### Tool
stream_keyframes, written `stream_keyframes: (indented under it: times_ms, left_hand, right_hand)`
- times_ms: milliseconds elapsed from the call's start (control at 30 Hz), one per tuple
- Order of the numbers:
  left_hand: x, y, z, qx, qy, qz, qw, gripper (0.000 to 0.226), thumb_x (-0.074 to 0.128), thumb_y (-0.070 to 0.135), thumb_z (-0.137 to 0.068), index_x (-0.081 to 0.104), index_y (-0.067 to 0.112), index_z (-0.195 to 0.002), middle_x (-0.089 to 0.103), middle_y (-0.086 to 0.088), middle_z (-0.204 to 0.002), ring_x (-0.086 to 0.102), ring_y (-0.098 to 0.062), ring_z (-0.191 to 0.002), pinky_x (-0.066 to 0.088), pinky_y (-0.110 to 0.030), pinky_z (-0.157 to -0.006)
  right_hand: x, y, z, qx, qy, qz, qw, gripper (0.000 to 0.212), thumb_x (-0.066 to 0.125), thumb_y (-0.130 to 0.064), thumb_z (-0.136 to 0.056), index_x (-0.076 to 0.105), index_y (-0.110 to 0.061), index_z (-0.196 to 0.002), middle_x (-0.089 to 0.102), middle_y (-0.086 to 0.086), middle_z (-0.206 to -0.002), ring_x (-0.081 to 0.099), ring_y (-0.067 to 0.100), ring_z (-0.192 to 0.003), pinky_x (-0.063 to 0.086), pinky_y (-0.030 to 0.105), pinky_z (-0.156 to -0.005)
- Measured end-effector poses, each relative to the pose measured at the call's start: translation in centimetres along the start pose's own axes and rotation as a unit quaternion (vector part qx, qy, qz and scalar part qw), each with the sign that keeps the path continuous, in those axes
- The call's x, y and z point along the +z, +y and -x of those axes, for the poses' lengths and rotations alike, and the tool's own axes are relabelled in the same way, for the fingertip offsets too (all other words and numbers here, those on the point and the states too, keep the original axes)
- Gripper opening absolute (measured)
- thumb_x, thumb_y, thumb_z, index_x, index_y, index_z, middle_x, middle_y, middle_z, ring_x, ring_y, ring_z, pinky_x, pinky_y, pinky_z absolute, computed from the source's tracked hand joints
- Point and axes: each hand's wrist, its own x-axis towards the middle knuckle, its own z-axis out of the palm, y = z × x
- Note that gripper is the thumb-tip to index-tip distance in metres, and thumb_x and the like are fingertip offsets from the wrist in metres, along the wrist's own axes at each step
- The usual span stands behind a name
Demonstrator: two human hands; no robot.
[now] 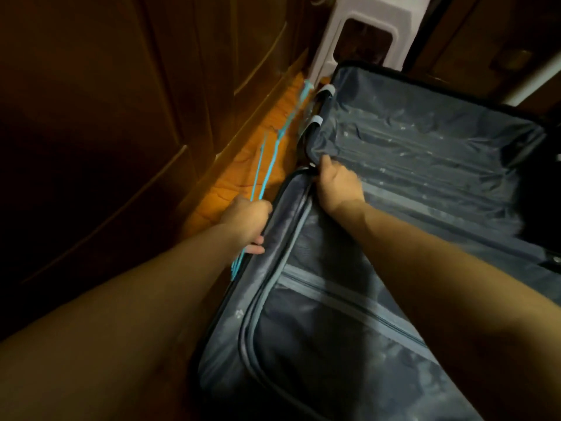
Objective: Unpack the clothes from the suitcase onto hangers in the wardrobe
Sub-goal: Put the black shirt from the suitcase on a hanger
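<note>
A grey-blue suitcase [425,153] lies open on the floor, its far half showing bare lining and no clothes. The near half is covered by a zipped divider panel [318,314]. My left hand [247,221] is closed around a bundle of thin turquoise hangers [65,138] that lie along the suitcase's left side, their far ends reaching toward the stool. My right hand [337,182] grips the suitcase edge at the hinge between the two halves, near the divider's top corner.
Dark wooden wardrobe doors [106,117] run along the left, shut. An orange floor strip [236,177] lies between wardrobe and suitcase. A white plastic stool [364,34] stands just beyond the suitcase's far left corner. The light is dim.
</note>
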Motion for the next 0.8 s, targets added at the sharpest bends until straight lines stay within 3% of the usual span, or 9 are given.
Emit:
stream_keyframes:
  times_ms: [133, 200, 300, 367, 433, 567, 700, 767, 800]
  left_hand:
    - [-0.1, 2.4, 2.5, -0.017, -0.034, -0.087, 0.995, 0.031, 0.047, 0.031, -0.100, 0.047, 0.014, -0.125, 0.049, -0.010, -0.092, 0.059, -0.029, -0.077, 0.053, -0.038, -0.063]
    - [0.5, 3.2, 3.9, -0.016, -0.034, -0.147, 0.988, 0.050, 0.048, 0.038, -0.098, 0.039, 0.015, -0.141, 0.057, -0.014, -0.101, 0.060, -0.030, -0.079, 0.055, -0.042, -0.068]
    - [1.7, 4.1, 6.1, 0.027, -0.016, -0.224, 0.974, 0.059, 0.050, 0.035, -0.099, 0.022, 0.021, -0.149, 0.058, -0.017, -0.107, 0.056, -0.029, -0.082, 0.055, -0.050, -0.082]
    - [2.5, 4.7, 7.0, 0.054, -0.025, -0.209, 0.976, 0.050, 0.052, 0.029, -0.098, 0.025, 0.021, -0.139, 0.054, -0.010, -0.097, 0.053, -0.024, -0.075, 0.056, -0.044, -0.075]
    - [3.3, 5.7, 7.8, 0.074, -0.045, -0.170, 0.982, 0.038, 0.054, 0.026, -0.097, 0.029, 0.022, -0.126, 0.050, -0.004, -0.094, 0.051, -0.020, -0.071, 0.051, -0.034, -0.062]
    - [4.8, 7.7, 8.2, 0.117, -0.040, -0.163, 0.979, 0.041, 0.058, 0.029, -0.094, 0.034, 0.021, -0.126, 0.054, -0.007, -0.096, 0.057, -0.024, -0.073, 0.050, -0.032, -0.060]
    - [4.6, 9.7, 8.7, 0.183, -0.013, -0.216, 0.959, 0.051, 0.067, 0.033, -0.084, 0.041, 0.024, -0.127, 0.064, -0.011, -0.112, 0.065, -0.036, -0.101, 0.056, -0.038, -0.073]
    - [3.9, 11.4, 9.1, 0.211, 0.009, -0.225, 0.951, 0.051, 0.071, 0.031, -0.082, 0.047, 0.023, -0.125, 0.065, -0.009, -0.116, 0.063, -0.033, -0.104, 0.050, -0.036, -0.080]
    - [3.5, 12.1, 9.3, 0.218, 0.021, -0.225, 0.949, 0.048, 0.072, 0.030, -0.082, 0.049, 0.024, -0.123, 0.065, -0.009, -0.114, 0.063, -0.032, -0.104, 0.046, -0.034, -0.078]
  right_hand:
    - [-2.4, 0.0, 8.6, -0.085, 0.021, -0.051, 0.995, 0.031, 0.049, -0.035, -0.099, 0.051, -0.010, -0.117, 0.054, 0.016, -0.111, 0.053, 0.040, -0.099, 0.047, 0.048, -0.078]
    - [-3.7, 0.5, 15.4, -0.127, -0.011, -0.028, 0.991, 0.049, 0.046, -0.052, -0.096, 0.051, -0.013, -0.126, 0.050, 0.012, -0.123, 0.049, 0.036, -0.109, 0.047, 0.048, -0.088]
    - [-4.2, 2.7, 24.5, -0.099, -0.149, 0.018, 0.984, 0.103, 0.037, -0.085, -0.079, 0.019, -0.021, -0.158, 0.022, 0.013, -0.161, 0.024, 0.039, -0.146, 0.028, 0.060, -0.113]
    - [-4.4, 4.6, 27.7, -0.055, -0.235, 0.035, 0.970, 0.118, 0.042, -0.087, -0.070, -0.004, -0.024, -0.159, -0.003, 0.009, -0.166, 0.003, 0.037, -0.152, 0.021, 0.059, -0.116]
    - [-5.7, 5.7, 28.1, 0.001, -0.257, 0.017, 0.966, 0.110, 0.059, -0.072, -0.077, 0.005, -0.021, -0.157, 0.007, 0.010, -0.161, 0.016, 0.037, -0.145, 0.033, 0.050, -0.115]
    - [-8.6, 7.1, 26.6, -0.005, -0.256, -0.014, 0.967, 0.043, 0.058, -0.035, -0.094, 0.047, -0.020, -0.132, 0.054, 0.010, -0.131, 0.055, 0.034, -0.118, 0.042, 0.037, -0.094]
    - [-13.1, 9.5, 22.2, -0.016, -0.298, 0.039, 0.954, 0.043, 0.055, -0.038, -0.096, 0.051, -0.037, -0.139, 0.064, 0.009, -0.123, 0.063, 0.033, -0.112, 0.050, 0.037, -0.091]
    - [-16.8, 11.6, 17.3, 0.007, -0.244, 0.139, 0.960, 0.034, 0.054, -0.032, -0.097, 0.062, -0.025, -0.129, 0.066, 0.012, -0.117, 0.065, 0.034, -0.109, 0.052, 0.038, -0.089]
    - [-19.2, 12.5, 14.6, 0.039, -0.166, 0.179, 0.969, 0.028, 0.053, -0.025, -0.096, 0.067, -0.017, -0.119, 0.068, 0.014, -0.112, 0.067, 0.035, -0.105, 0.054, 0.040, -0.086]
